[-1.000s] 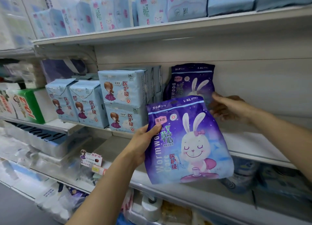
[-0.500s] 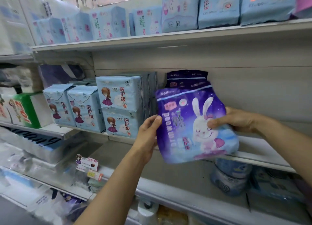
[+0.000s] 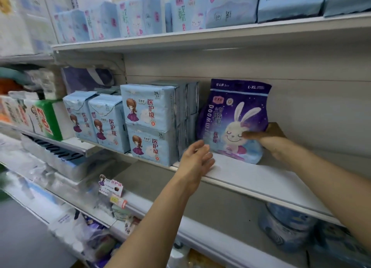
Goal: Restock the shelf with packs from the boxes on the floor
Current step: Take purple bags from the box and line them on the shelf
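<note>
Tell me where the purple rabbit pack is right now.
The purple rabbit pack stands upright on the middle shelf, right of the stacked blue packs, against the back wall, with the right hand gripping its right side.

On the shelf [image 3: 261,179] a rabbit pack [image 3: 234,117] stands far back against the wall, just right of stacked packs [image 3: 150,125], with more packs [image 3: 96,119] further left.

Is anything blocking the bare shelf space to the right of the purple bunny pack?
Nothing visible does. The purple bunny pack stands upright on the shelf, gripped by the right hand; the board to its right is bare back to the wall.
</note>
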